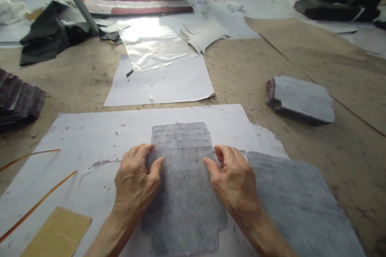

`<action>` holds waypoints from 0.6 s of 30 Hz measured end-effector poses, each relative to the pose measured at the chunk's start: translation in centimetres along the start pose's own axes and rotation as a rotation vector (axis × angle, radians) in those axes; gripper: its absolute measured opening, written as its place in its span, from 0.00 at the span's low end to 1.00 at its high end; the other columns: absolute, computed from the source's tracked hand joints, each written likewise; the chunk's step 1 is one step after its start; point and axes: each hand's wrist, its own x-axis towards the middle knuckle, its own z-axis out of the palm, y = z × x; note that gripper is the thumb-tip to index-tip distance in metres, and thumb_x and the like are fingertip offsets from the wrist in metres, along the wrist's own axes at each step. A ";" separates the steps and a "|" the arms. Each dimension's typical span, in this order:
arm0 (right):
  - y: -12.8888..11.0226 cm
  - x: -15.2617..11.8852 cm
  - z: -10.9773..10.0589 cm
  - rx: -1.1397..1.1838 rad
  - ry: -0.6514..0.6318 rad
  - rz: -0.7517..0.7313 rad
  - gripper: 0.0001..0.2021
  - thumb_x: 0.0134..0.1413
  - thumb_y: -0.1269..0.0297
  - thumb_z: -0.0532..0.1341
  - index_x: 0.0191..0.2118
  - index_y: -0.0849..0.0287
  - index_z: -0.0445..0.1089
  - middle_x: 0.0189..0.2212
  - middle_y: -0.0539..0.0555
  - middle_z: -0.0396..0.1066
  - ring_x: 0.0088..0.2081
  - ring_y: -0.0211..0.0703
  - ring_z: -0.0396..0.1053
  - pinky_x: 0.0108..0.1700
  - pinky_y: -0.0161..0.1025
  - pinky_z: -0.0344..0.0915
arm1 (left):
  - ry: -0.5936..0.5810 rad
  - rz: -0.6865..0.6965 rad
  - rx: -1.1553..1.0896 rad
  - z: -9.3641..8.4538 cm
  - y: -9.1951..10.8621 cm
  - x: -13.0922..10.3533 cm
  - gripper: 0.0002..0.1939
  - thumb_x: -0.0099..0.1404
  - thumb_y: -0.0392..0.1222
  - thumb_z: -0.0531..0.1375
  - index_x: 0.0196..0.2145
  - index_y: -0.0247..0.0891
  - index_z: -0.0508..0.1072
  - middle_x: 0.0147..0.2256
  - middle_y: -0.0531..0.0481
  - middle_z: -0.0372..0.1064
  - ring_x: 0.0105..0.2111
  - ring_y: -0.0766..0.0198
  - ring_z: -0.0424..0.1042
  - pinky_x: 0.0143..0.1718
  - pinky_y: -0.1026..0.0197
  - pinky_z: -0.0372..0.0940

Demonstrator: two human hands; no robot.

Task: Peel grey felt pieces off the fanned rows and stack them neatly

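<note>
A grey, felt-like fabric piece [183,184] with notched lower corners lies flat in front of me, with faint lines across its far end. My left hand [137,176] is at its left edge, fingers curved along the side and thumb over the top face. At the opposite edge, my right hand [233,176] mirrors this, thumb above the fabric and fingers bent beside the border. Both hands have thumb and fingers apart, with no fabric visibly pinched. Whether more layers lie under the piece cannot be seen.
White paper [99,136] lies beneath the work. A larger grey sheet [301,196] is on the right, with a stack of cut pieces [304,98] beyond it. A dark striped stack [19,100], orange strips [39,209] and a tan rectangle [57,233] are on the left.
</note>
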 end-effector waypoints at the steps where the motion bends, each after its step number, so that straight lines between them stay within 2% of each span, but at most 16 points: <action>1: -0.5 0.3 0.3 -0.030 -0.011 0.033 0.11 0.46 0.66 0.62 0.37 0.63 0.67 0.32 0.58 0.71 0.34 0.49 0.69 0.36 0.42 0.66 | -0.032 -0.043 0.013 0.2 0.2 0.5 0.13 0.56 0.44 0.57 0.39 0.39 0.69 0.40 0.48 0.68 0.41 0.56 0.68 0.46 0.55 0.62; 4: -2.1 0.7 0.5 -0.136 -0.069 0.147 0.14 0.43 0.65 0.64 0.38 0.65 0.67 0.34 0.61 0.71 0.37 0.53 0.69 0.37 0.43 0.65 | -0.087 -0.129 0.039 0.3 0.8 1.3 0.14 0.54 0.44 0.57 0.39 0.39 0.67 0.38 0.47 0.66 0.37 0.58 0.68 0.43 0.56 0.63; 10: -3.7 1.9 -0.6 -0.141 -0.277 0.434 0.14 0.46 0.64 0.61 0.41 0.64 0.66 0.38 0.64 0.72 0.40 0.55 0.71 0.35 0.42 0.63 | -0.203 -0.249 0.100 -0.6 1.5 2.2 0.19 0.53 0.47 0.57 0.42 0.40 0.61 0.39 0.45 0.67 0.40 0.50 0.69 0.38 0.53 0.62; 13: -3.5 2.6 -0.7 -0.108 -0.312 0.479 0.14 0.44 0.64 0.60 0.39 0.63 0.68 0.34 0.62 0.73 0.35 0.54 0.72 0.30 0.41 0.60 | -0.243 -0.301 0.109 -0.8 1.6 2.6 0.21 0.52 0.51 0.57 0.42 0.40 0.60 0.39 0.44 0.69 0.39 0.49 0.70 0.35 0.52 0.61; 18: -2.8 2.5 -0.3 -0.070 -0.258 0.439 0.04 0.40 0.65 0.60 0.26 0.56 0.69 0.25 0.52 0.71 0.25 0.42 0.66 0.24 0.35 0.51 | -0.287 -0.331 0.091 -0.7 1.2 2.9 0.17 0.50 0.52 0.58 0.36 0.42 0.63 0.34 0.47 0.69 0.37 0.52 0.71 0.33 0.54 0.61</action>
